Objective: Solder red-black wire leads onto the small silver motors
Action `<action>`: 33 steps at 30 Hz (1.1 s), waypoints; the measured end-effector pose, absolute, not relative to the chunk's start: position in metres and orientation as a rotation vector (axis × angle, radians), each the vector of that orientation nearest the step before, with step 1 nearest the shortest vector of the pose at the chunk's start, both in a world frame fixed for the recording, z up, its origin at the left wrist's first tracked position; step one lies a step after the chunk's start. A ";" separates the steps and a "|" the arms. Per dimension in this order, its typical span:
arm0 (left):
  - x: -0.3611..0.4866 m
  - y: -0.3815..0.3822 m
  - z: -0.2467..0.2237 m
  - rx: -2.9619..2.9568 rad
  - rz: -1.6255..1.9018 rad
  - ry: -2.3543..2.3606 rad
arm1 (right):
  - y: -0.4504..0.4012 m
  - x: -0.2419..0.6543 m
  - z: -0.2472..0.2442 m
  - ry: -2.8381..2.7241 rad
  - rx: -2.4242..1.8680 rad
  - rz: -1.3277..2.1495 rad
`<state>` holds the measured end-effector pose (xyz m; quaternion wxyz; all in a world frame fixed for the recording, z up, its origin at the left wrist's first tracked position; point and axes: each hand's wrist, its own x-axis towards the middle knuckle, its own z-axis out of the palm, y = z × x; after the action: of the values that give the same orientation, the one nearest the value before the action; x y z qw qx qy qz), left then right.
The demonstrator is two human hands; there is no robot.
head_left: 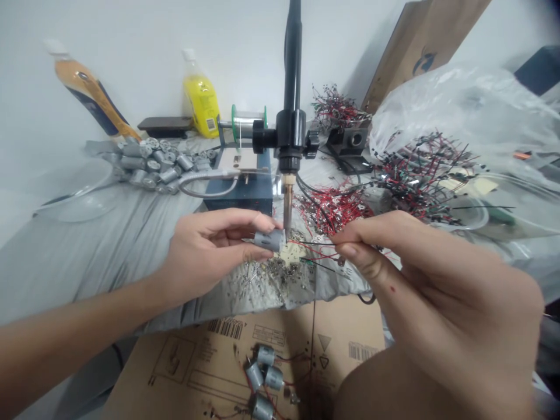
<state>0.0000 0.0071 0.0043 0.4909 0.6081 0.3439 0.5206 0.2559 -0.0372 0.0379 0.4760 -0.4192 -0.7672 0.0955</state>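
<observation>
My left hand (214,256) holds a small grey DC motor (270,240) between thumb and fingers, its end turned toward the iron. A soldering iron (287,204) stands point-down in a black stand, its tip at or touching the motor's end. My right hand (371,251) pinches thin red and black wires (317,248), and their ends reach toward the same spot. Below the hands, scraps and solder bits (277,274) are scattered on a grey cloth (100,262).
Several bare motors (153,163) lie at back left, behind a solder spool (247,128) and a blue iron station (238,186). Tangled wire bundles (420,175) spread right beside a plastic bag (459,111). Wired motors (262,373) rest on cardboard (205,361) at the front.
</observation>
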 end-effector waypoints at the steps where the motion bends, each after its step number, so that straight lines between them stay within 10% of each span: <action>1: 0.000 0.007 0.004 1.478 1.262 0.835 | -0.038 0.256 0.038 -1.868 -1.028 0.231; 33: -0.019 0.033 -0.008 1.686 1.080 0.903 | -0.033 0.276 0.031 -1.941 -1.306 0.389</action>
<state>-0.0190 0.0332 -0.0079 0.4550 0.6834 0.3662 0.4379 0.2756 -0.0334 0.0308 0.3753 -0.5104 -0.7586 0.1522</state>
